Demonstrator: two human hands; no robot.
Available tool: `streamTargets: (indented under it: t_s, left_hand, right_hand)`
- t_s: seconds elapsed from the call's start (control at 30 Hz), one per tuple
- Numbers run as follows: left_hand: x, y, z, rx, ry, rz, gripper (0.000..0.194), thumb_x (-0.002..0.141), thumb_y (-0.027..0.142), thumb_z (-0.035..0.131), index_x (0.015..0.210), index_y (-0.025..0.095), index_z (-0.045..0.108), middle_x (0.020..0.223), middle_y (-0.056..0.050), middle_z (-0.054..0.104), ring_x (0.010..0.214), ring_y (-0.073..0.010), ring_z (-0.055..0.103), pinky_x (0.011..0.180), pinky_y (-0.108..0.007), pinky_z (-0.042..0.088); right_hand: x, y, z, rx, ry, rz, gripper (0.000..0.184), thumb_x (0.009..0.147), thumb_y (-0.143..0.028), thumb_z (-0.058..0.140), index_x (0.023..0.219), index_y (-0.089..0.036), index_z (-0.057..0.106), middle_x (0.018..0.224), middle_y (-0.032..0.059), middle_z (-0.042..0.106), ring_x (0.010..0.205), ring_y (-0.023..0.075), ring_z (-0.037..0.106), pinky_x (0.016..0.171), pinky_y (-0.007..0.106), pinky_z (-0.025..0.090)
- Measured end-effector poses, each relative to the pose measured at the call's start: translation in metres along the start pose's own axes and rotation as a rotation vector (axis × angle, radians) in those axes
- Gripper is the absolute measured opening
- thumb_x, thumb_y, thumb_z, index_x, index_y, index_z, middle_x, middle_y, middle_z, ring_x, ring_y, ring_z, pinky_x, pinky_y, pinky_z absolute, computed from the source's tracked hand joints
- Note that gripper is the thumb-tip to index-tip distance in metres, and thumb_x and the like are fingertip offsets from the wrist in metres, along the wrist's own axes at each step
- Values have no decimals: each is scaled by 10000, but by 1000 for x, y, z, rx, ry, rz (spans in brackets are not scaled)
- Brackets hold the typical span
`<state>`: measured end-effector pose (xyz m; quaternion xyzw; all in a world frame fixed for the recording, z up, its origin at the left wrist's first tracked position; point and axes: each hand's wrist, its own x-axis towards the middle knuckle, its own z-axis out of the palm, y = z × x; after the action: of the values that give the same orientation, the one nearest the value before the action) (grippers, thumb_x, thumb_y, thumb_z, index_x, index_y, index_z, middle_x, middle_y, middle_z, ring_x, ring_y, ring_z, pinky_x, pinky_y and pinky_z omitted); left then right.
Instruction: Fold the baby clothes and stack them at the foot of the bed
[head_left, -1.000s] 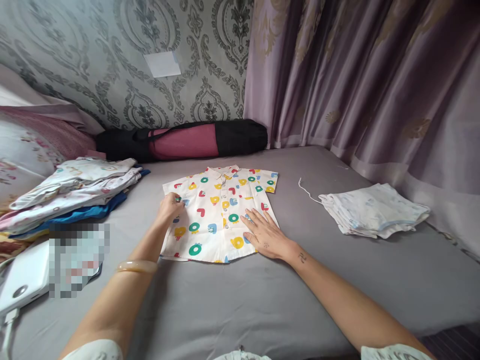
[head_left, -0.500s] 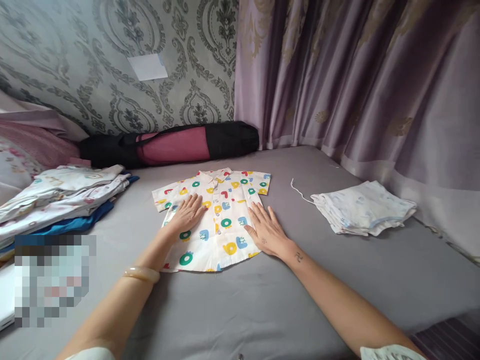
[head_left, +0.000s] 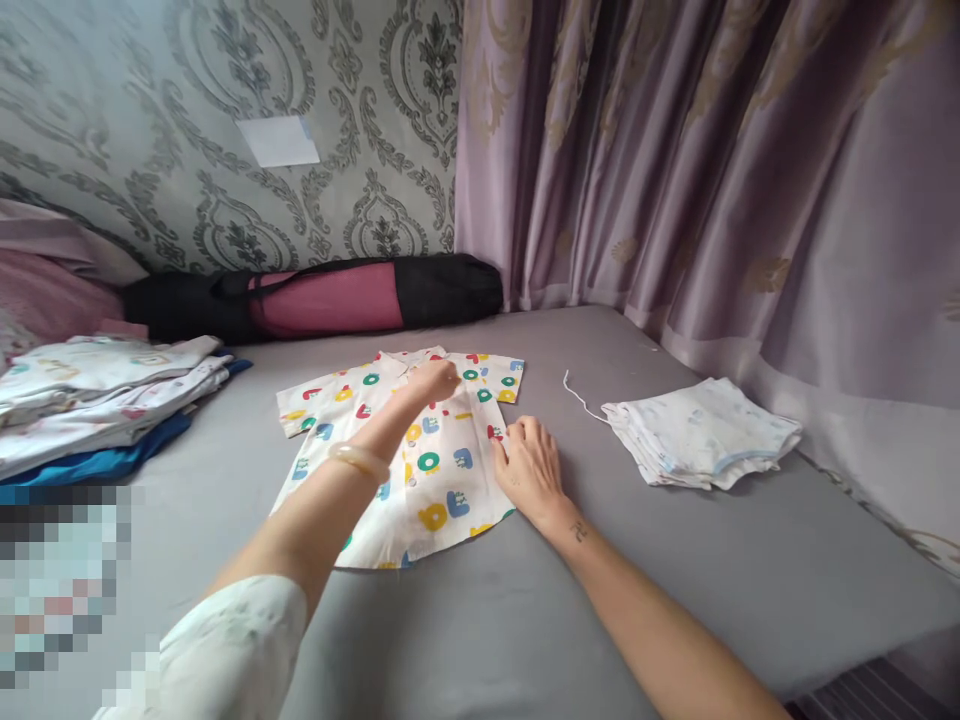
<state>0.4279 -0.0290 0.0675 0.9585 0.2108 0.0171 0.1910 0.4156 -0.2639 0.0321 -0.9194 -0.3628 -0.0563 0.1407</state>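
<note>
A small white short-sleeved shirt (head_left: pixel 439 490) with a collar and colourful letter print lies spread front-up on the grey sheet. Across its upper front, just below the collar, reaches my left hand (head_left: pixel 435 382); its fingers are closed and turned down against the cloth, their tips hidden. At the shirt's right side edge, below the sleeve, my right hand (head_left: pixel 531 465) has its fingers curled in, with the thumb at the cloth. Each hand appears to pinch the shirt. My left forearm covers part of the shirt's left half.
A stack of folded clothes (head_left: pixel 112 395) lies to the left. Several folded white garments (head_left: pixel 701 430) with a loose white cord (head_left: pixel 581 395) lie to the right. Along the wall rests a long black and pink bag (head_left: pixel 322 298). A purple curtain (head_left: pixel 645 150) hangs at the right.
My left hand has gone from lying flat on the shirt's left side to a closed grip near the collar. My right hand's spread fingers have curled at the side edge. The view has shifted slightly.
</note>
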Motion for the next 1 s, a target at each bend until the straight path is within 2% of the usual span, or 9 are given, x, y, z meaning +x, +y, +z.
streamTargets:
  t_s: [0.07,0.17,0.27,0.37,0.53,0.77,0.9,1.0]
  left_hand:
    - [16,31,16,69,-75,105,227,891,243,504,886,170,719,1036,-133,722,986,-237,665,831,-271,461]
    - [35,67,37,56,-74,96,249,904,285,529,1043,165,698,1148,-137,692,1064,-227,641,859,-251,456]
    - [50,89,52,50,-53,45,312,894,356,571,1079,132,685,1209,-184,651,1134,-275,606,907,-292,452]
    - [57,101,61,46,-26,-6,359,880,387,603,1106,116,671,1227,-204,627,1212,-303,543,978,-327,419]
    - [60,105,70,14,29,-89,485,909,420,550,1222,54,606,1328,-267,522,1238,-323,506,970,-368,435]
    - [68,99,76,-67,39,-90,306,880,191,554,1160,118,651,1257,-225,584,1197,-307,551,968,-387,452]
    - [75,87,66,-191,46,-134,283,852,189,599,1118,126,668,1165,-209,649,1146,-299,595,945,-369,464]
    - [79,74,51,-349,42,-204,211,848,230,623,1008,116,701,961,-167,706,957,-255,670,835,-320,509]
  right_hand:
    - [0,4,0,-55,-2,56,295,966,-376,436,993,-158,634,1084,159,602,1019,287,559,857,383,420]
    - [-2,10,3,-67,-24,85,261,957,-345,446,954,-162,632,1041,161,599,1009,297,561,832,386,418]
    - [-2,14,6,-47,-54,77,205,929,-278,463,913,-172,637,1028,159,604,999,297,572,810,381,417]
    - [-2,14,4,-37,-63,58,184,918,-241,458,903,-180,631,1025,151,614,989,288,586,798,367,413]
    - [-2,11,-2,23,-86,108,192,952,-287,437,967,-177,594,982,129,640,918,260,632,748,338,417]
    - [-5,9,0,-7,-93,78,126,929,-263,491,924,-190,594,1002,126,630,947,260,632,757,324,410]
    - [-5,7,-1,78,-86,96,131,939,-237,456,900,-211,579,980,88,653,916,227,645,713,294,393]
    - [-5,6,-3,200,-102,147,159,963,-273,416,936,-230,567,930,55,687,864,214,660,644,283,369]
